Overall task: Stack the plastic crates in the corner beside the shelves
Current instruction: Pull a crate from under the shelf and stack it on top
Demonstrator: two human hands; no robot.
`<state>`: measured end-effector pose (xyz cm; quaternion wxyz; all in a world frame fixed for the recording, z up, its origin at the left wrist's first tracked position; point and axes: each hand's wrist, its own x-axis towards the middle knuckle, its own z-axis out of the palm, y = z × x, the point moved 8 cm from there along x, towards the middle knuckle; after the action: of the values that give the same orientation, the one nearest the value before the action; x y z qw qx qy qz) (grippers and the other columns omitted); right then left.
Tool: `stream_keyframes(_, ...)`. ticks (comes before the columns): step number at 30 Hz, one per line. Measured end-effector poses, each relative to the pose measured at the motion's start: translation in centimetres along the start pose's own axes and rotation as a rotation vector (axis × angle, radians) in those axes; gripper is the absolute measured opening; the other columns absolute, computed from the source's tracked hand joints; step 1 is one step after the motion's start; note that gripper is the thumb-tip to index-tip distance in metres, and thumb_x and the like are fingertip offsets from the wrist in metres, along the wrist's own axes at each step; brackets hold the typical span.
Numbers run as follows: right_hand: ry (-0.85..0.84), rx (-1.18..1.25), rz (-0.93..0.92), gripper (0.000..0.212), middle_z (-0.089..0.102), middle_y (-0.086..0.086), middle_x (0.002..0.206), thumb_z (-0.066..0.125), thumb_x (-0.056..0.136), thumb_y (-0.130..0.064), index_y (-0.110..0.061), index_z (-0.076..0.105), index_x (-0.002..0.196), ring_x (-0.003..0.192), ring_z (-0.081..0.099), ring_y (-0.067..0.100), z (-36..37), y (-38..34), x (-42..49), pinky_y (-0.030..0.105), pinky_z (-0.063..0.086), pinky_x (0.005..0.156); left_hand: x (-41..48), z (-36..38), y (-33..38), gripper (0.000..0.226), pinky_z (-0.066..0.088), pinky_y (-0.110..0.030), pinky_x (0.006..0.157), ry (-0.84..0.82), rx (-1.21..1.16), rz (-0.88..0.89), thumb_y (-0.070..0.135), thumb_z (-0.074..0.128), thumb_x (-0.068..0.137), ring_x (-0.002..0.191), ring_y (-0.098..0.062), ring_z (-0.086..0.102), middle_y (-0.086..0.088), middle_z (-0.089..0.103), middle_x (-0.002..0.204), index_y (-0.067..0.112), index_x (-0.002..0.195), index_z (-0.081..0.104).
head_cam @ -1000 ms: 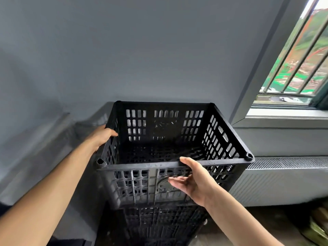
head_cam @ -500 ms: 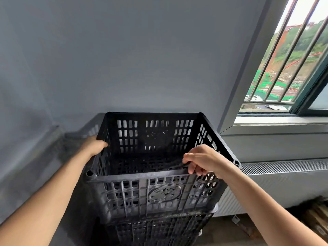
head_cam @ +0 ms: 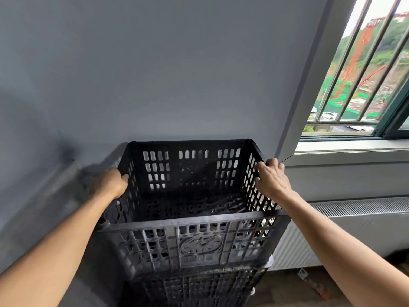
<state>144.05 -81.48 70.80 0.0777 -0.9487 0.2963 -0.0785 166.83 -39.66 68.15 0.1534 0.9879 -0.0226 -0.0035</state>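
Right hand (head_cam: 271, 179) has shifted from the near rim to the right-side rim since the frame half a second back; left hand (head_cam: 109, 185) unchanged on the left-side rim. Both hands now grip the top crate (head_cam: 194, 224), fingers curled over opposite rims, one on each side.

Top crate: black, slotted, empty, upright, sitting on the lower crate (head_cam: 199, 289) of the same kind. Stack stands against the grey wall (head_cam: 177, 74), with the radiator (head_cam: 354, 218) just beside it to the right, below the barred window (head_cam: 345, 89). No shelves in view.

Judgement: the step in hand is seating or squaring the top crate on the one below. The near right corner seems to overhang slightly; can't confirm full seating. Next move likely calls for an even two-handed nudge or press until the rims line up, then release.
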Motion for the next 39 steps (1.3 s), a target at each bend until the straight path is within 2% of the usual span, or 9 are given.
stream_keyframes(4,-0.069,0.015,0.031,0.038,0.048,0.014,0.117,0.049,0.086,-0.011,-0.021,0.058,0.121,0.099,0.061,0.038,0.9,1.0,0.9,0.041,0.052,0.087,-1.3,-0.5,0.7,0.037,0.053,-0.033,0.063,0.007,-0.035,-0.014,0.038,0.045,0.101,0.059,-0.026,0.061,-0.011,0.06,0.063,0.003,0.091,0.055)
stream_keyframes(7,-0.078,0.067,0.012,0.045,0.06,0.013,0.118,0.053,0.081,-0.008,-0.03,0.066,0.118,0.102,0.064,0.036,0.4,1.6,1.8,0.04,0.053,0.09,-1.1,-0.7,0.9,0.035,0.045,-0.031,0.057,0.014,-0.052,-0.017,0.034,0.046,0.101,0.055,-0.023,0.055,-0.011,0.059,0.062,0.006,0.081,0.049)
stream_keyframes(14,-0.038,0.12,-0.027,0.058,0.067,0.009,0.123,0.052,0.07,0.0,-0.032,0.069,0.115,0.111,0.063,0.032,-0.4,2.2,2.6,0.04,0.053,0.091,0.3,0.0,2.3,0.043,0.039,-0.033,0.067,-0.02,-0.041,0.013,0.033,0.045,0.102,0.094,-0.039,0.063,-0.025,0.066,0.1,-0.008,0.102,0.06)
stream_keyframes(19,-0.059,0.123,-0.026,0.062,0.063,0.011,0.122,0.048,0.07,-0.003,-0.039,0.065,0.117,0.107,0.063,0.034,0.5,2.5,3.5,0.04,0.054,0.09,0.4,0.1,2.7,0.042,0.037,-0.033,0.07,-0.039,-0.062,0.017,0.03,0.043,0.104,0.103,-0.041,0.061,-0.028,0.063,0.111,-0.009,0.114,0.055)
stream_keyframes(25,-0.047,0.123,-0.012,0.066,0.063,0.014,0.121,0.048,0.073,-0.003,-0.033,0.053,0.132,0.107,0.062,0.037,0.4,2.5,3.8,0.043,0.053,0.09,0.3,0.8,2.6,0.037,0.037,-0.032,0.067,-0.1,-0.121,0.035,0.026,0.041,0.104,0.084,-0.033,0.055,-0.023,0.06,0.097,-0.007,0.118,0.051)
stream_keyframes(28,-0.026,0.114,0.002,0.069,0.06,0.017,0.123,0.051,0.078,-0.003,-0.027,0.042,0.142,0.108,0.061,0.039,0.4,2.6,3.6,0.044,0.052,0.09,0.9,1.5,1.7,0.041,0.039,-0.032,0.067,-0.129,-0.108,0.03,0.027,0.04,0.104,0.083,-0.03,0.053,-0.025,0.062,0.106,-0.008,0.123,0.049)
stream_keyframes(32,-0.032,0.095,0.004,0.069,0.06,0.019,0.12,0.051,0.08,-0.003,-0.025,0.034,0.144,0.107,0.06,0.04,0.4,2.8,3.4,0.044,0.051,0.089,2.5,2.7,0.6,0.043,0.042,-0.032,0.058,-0.153,-0.112,0.039,0.031,0.041,0.103,0.076,-0.03,0.061,-0.021,0.065,0.087,-0.007,0.119,0.055)
stream_keyframes(35,-0.039,0.104,0.015,0.072,0.062,0.021,0.117,0.049,0.079,-0.002,-0.022,0.03,0.145,0.105,0.061,0.041,0.5,2.8,3.6,0.045,0.051,0.088,3.1,3.1,0.7,0.042,0.039,-0.031,0.054,-0.152,-0.104,0.029,0.029,0.04,0.103,0.07,-0.029,0.061,-0.02,0.065,0.083,-0.008,0.119,0.054)
stream_keyframes(39,-0.022,0.116,0.054,0.068,0.061,0.023,0.125,0.046,0.079,-0.004,-0.014,0.031,0.144,0.112,0.06,0.04,0.8,3.3,4.1,0.047,0.05,0.094,3.6,3.2,1.1,0.042,0.037,-0.033,0.056,-0.114,-0.097,0.009,0.028,0.041,0.102,0.075,-0.034,0.059,-0.025,0.064,0.092,-0.009,0.119,0.052)
